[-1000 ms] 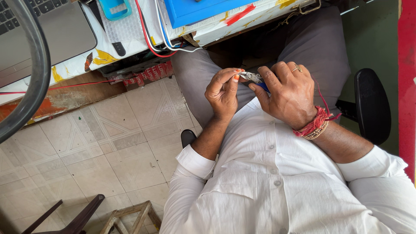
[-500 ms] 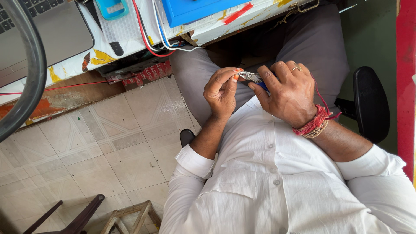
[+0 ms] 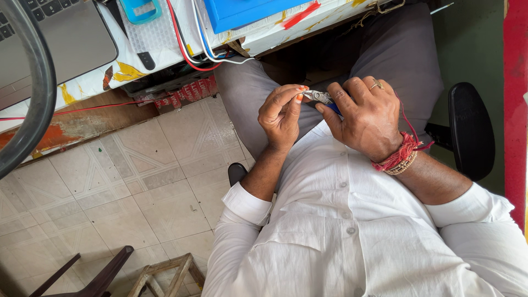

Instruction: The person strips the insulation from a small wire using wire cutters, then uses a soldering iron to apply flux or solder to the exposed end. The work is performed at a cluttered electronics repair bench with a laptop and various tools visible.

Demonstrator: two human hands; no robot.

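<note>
Gripping small pliers (image 3: 319,97) in clenched right hand (image 3: 368,118), left hand (image 3: 281,115) fingers (image 3: 294,94) pinched at its tip.

The right hand (image 3: 366,118) covers most of the small metal cutting pliers with blue handles (image 3: 322,98); only the tips and a sliver of blue show. What the left hand (image 3: 281,113) pinches at its fingertips is too small to tell. Beyond both hands, the grey laptop (image 3: 66,38) and blue flat box (image 3: 245,11) are cut off by the top edge.

A red printed package (image 3: 184,93) sits under the table edge, with a blue box (image 3: 242,11) on the tabletop above.
</note>
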